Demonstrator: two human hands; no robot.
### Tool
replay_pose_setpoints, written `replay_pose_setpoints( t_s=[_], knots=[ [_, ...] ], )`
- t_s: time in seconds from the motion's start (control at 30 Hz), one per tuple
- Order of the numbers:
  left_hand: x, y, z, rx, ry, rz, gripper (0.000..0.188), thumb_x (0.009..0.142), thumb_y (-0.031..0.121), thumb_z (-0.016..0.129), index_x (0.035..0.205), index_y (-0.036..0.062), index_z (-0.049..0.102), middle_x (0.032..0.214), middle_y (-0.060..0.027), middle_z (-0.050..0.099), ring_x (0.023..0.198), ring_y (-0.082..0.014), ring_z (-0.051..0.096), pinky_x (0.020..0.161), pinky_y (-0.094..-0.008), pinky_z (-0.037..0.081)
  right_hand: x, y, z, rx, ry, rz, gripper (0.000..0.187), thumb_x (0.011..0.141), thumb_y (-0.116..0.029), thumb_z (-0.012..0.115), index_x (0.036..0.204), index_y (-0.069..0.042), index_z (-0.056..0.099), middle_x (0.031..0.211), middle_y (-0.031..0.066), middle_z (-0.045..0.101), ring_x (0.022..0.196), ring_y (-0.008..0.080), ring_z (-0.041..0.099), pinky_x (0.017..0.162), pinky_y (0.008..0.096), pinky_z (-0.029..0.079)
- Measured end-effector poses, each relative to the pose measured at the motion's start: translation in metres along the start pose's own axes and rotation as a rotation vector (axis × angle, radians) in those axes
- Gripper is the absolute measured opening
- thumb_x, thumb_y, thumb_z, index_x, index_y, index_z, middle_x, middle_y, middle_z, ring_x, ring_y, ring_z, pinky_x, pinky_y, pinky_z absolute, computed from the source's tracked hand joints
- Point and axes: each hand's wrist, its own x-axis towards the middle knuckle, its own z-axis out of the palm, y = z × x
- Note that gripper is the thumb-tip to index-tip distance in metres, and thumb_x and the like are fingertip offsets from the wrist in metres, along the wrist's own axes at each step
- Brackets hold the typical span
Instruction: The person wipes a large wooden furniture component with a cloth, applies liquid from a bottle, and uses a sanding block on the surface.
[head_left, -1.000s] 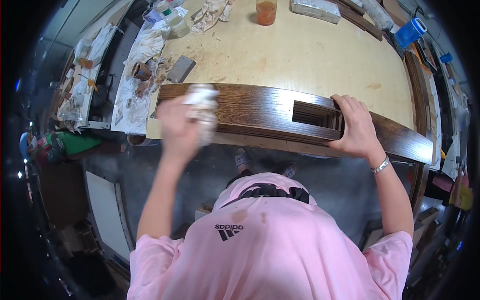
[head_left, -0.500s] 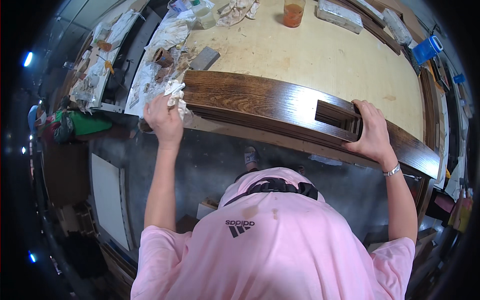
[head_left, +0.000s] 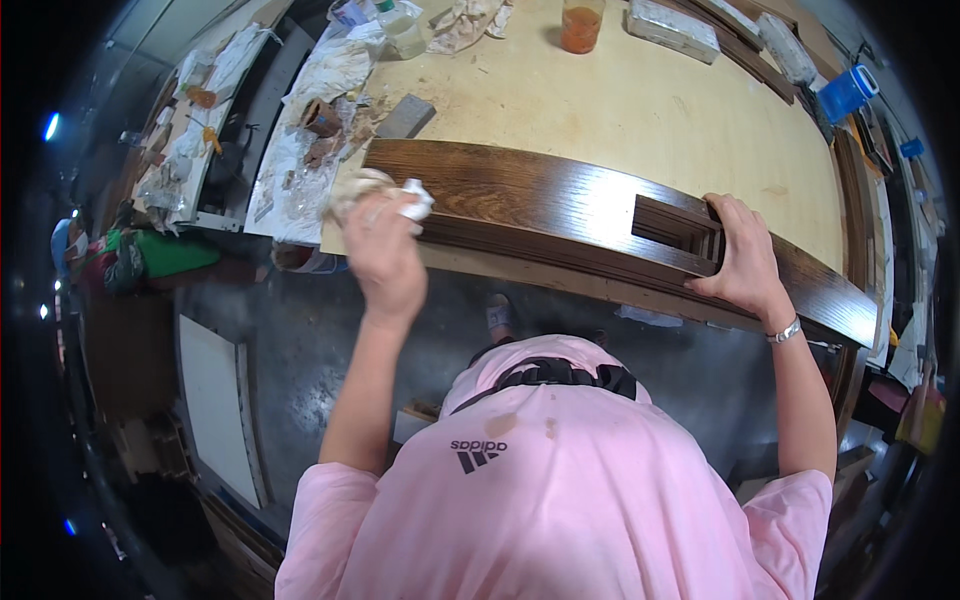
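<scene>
A long, dark brown wooden board (head_left: 530, 195) with a glossy face lies along the near side of the workbench, on top of more dark boards. It has a rectangular cutout toward its right part. My left hand (head_left: 385, 250) grips a crumpled whitish rag (head_left: 417, 203) at the board's left end; motion blurs the hand and part of the rag. Just right of the cutout, my right hand (head_left: 742, 255) clasps the board, fingers over the far edge and thumb at the near edge.
The pale workbench top (head_left: 600, 120) carries a grey block (head_left: 406, 117), a jar of orange liquid (head_left: 581, 25), a brown cup (head_left: 321, 118), a clear bottle (head_left: 402, 32) and a wrapped bar (head_left: 672, 30). A blue jug (head_left: 847, 94) stands at far right. Another person in green (head_left: 175, 250) is at left.
My left hand has moved right with the rag, from beyond the board's left end onto that end. My right hand keeps its place.
</scene>
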Motion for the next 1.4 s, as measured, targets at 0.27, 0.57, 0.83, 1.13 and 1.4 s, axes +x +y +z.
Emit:
replay_pose_setpoints(
  t_s=[0.27, 0.57, 0.83, 1.13, 1.4],
  knots=[
    [0.023, 0.026, 0.020, -0.188, -0.089, 0.036, 0.022, 0.078, -0.003, 0.057, 0.094, 0.0037, 0.069, 0.097, -0.0144, 0.070, 0.096, -0.0342, 0.064, 0.090, -0.0442, 0.049, -0.004, 0.002, 0.001, -0.011, 0.024, 0.002, 0.089, 0.047, -0.027, 0.089, 0.125, -0.002, 0.053, 0.116, 0.0167, 0.060, 0.110, 0.0366, 0.056, 0.097, 0.0428, 0.042],
    [0.012, 0.048, 0.044, -0.325, 0.015, 0.299, 0.019, 0.079, 0.008, 0.062, 0.095, 0.0116, 0.072, 0.097, -0.0047, 0.073, 0.093, -0.0253, 0.067, 0.084, -0.0436, 0.050, -0.008, 0.005, 0.003, -0.039, 0.052, 0.002, 0.089, 0.047, -0.029, 0.088, 0.125, -0.002, 0.054, 0.114, 0.0167, 0.060, 0.108, 0.0370, 0.056, 0.097, 0.0435, 0.043],
    [0.007, -0.019, 0.008, -0.114, 0.135, -0.177, 0.025, 0.075, -0.005, 0.056, 0.093, 0.0040, 0.072, 0.096, -0.0088, 0.073, 0.093, -0.0304, 0.063, 0.089, -0.0422, 0.049, -0.004, 0.001, 0.002, -0.022, 0.034, -0.017, 0.089, 0.047, -0.027, 0.088, 0.125, -0.002, 0.054, 0.113, 0.0175, 0.060, 0.109, 0.0377, 0.056, 0.098, 0.0432, 0.043],
    [0.005, -0.126, -0.027, -0.113, 0.161, -0.508, 0.029, 0.081, -0.010, 0.059, 0.103, 0.0023, 0.073, 0.101, -0.0096, 0.071, 0.096, -0.0231, 0.066, 0.089, -0.0345, 0.051, -0.003, 0.003, 0.002, -0.020, 0.007, -0.006, 0.092, 0.045, -0.026, 0.088, 0.126, 0.000, 0.052, 0.113, 0.0173, 0.059, 0.109, 0.0380, 0.055, 0.098, 0.0436, 0.043],
    [0.127, -0.034, 0.022, -0.402, 0.480, -0.018, 0.033, 0.076, -0.010, 0.058, 0.093, 0.0118, 0.076, 0.091, -0.0036, 0.073, 0.098, -0.0222, 0.064, 0.087, -0.0345, 0.050, -0.003, 0.000, 0.001, -0.038, -0.037, 0.032, 0.092, 0.044, -0.024, 0.088, 0.126, -0.002, 0.052, 0.116, 0.0165, 0.059, 0.112, 0.0362, 0.054, 0.100, 0.0430, 0.041]
  ],
)
